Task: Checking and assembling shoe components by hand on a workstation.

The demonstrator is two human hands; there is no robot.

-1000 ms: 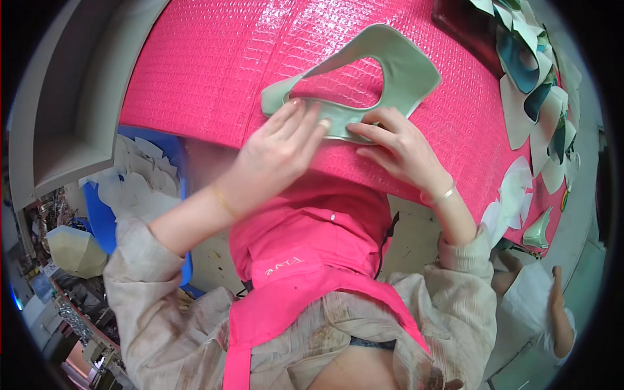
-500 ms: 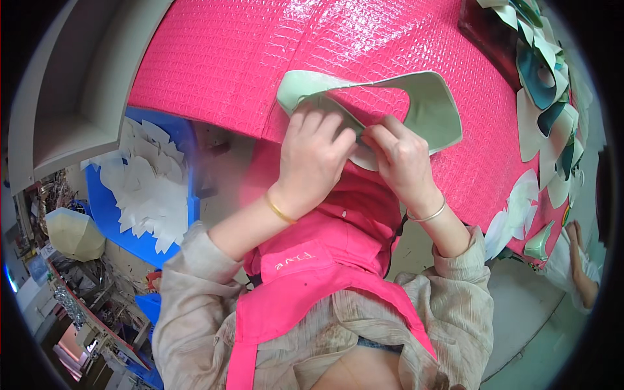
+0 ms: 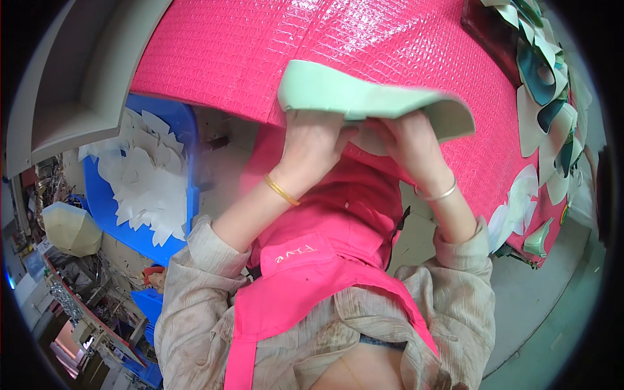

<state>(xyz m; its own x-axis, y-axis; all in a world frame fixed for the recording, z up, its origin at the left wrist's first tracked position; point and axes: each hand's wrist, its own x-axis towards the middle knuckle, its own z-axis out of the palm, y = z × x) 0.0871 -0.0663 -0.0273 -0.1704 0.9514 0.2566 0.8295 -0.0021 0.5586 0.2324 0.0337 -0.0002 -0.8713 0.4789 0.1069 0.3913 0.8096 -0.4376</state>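
A pale green shoe upper [image 3: 364,97] is held up over the near edge of the table, its smooth side facing up and its right end curled downward. My left hand [image 3: 315,140] grips it from below at the left half, with the fingertips hidden behind the edge. My right hand [image 3: 416,143] is closed on the lower edge farther right, its fingers tucked under the piece. Both hands are close together, and the material between them is partly covered.
The table has a shiny pink textured cover [image 3: 214,58]. White and green shoe pieces [image 3: 546,84] pile up along its right side, with white cut pieces [image 3: 513,205] nearer. At the left, a blue bin [image 3: 194,211] holds white cut pieces below a grey shelf [image 3: 78,140].
The shoe upper has tipped over, so its smooth side now faces up and its opening no longer shows. My fingers have gone under it. A bystander's arm at far right has left view.
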